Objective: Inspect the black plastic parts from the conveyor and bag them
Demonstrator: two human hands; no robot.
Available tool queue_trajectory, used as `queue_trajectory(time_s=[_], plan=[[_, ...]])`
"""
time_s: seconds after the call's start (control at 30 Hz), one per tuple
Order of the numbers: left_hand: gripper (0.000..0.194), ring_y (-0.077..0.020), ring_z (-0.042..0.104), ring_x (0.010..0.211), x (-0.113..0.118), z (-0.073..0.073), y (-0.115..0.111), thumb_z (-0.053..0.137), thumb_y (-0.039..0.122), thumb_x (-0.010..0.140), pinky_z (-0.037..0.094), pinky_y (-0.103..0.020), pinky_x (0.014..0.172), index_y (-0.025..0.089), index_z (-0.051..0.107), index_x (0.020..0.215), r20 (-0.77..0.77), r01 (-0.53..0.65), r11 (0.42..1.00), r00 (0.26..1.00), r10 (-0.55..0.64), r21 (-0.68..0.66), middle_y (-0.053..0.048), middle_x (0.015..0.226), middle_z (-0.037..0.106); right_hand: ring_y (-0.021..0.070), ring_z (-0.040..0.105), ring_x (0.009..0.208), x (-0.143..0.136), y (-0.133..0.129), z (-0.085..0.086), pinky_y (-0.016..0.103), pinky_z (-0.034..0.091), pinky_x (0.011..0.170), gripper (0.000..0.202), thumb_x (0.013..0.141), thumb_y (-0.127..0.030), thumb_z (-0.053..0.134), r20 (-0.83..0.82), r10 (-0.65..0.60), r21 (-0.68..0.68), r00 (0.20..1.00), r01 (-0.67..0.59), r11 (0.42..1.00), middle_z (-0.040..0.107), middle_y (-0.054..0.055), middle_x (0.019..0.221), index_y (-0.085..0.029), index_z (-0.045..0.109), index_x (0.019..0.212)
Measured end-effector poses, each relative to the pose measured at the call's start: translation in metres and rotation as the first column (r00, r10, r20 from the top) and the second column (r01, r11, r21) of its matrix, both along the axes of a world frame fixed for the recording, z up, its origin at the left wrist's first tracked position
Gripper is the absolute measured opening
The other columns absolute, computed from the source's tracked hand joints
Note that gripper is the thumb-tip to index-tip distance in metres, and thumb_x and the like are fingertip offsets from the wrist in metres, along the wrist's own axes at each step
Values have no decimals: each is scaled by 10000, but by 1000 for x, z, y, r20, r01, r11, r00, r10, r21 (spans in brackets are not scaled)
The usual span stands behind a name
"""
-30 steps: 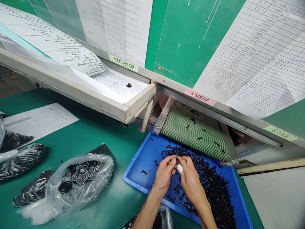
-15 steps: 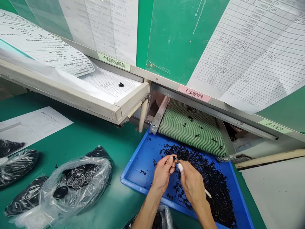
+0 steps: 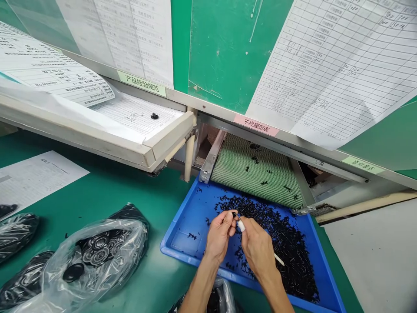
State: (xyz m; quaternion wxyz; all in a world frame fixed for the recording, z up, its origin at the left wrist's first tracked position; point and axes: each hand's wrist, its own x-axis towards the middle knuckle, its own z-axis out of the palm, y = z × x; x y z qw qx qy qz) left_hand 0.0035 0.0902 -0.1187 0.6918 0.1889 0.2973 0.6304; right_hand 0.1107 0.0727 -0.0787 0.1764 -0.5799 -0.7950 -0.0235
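Note:
Above the blue tray (image 3: pixel 182 255), my left hand (image 3: pixel 217 237) pinches a small black plastic part (image 3: pixel 234 214) between thumb and fingertips. My right hand (image 3: pixel 259 250) is closed round a white pen-shaped tool (image 3: pixel 241 225) with a thin metal tip. That tip meets the black part, or lies very close to it; the exact contact is too small to make out. The tool's tail end sticks out behind my right hand. Many loose small black pieces (image 3: pixel 289 248) are heaped in the tray, mostly below and right of my hands.
A green mesh conveyor belt (image 3: pixel 260 169) bearing scattered black pieces ends over the tray's far side. To the left lies an open clear plastic bag (image 3: pixel 130 261) of round black parts. A pale shelf (image 3: pixel 130 152) with papers and one black part juts out above the table.
The whole view has shifted slightly, so most things appear further left. Both hands keep their grip on the black part and the tool, with the tip still at the part.

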Motion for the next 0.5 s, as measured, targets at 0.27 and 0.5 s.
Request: queue_trajectory(time_s=[0.27, 0.5], plan=[[344, -52, 366, 500, 0, -1, 0, 670, 409, 759, 291, -192, 489, 122, 672, 950, -19, -8, 1000, 1000, 8, -7, 20, 630, 497, 155, 603, 683, -4, -2, -2, 242, 369, 594, 300, 874, -95, 366, 22, -32, -5, 999, 32, 999, 627, 28, 817, -184, 600, 1039], [350, -66, 379, 508, 1, -2, -3, 608, 421, 803, 295, -205, 498, 134, 659, 997, -274, -33, 998, 961, 45, 47, 25, 630, 496, 142, 589, 599, -15, -4, 0, 243, 308, 523, 256, 911, -137, 367, 73, -125, -25, 989, 128, 992, 608, 27, 775, -182, 601, 1006]])
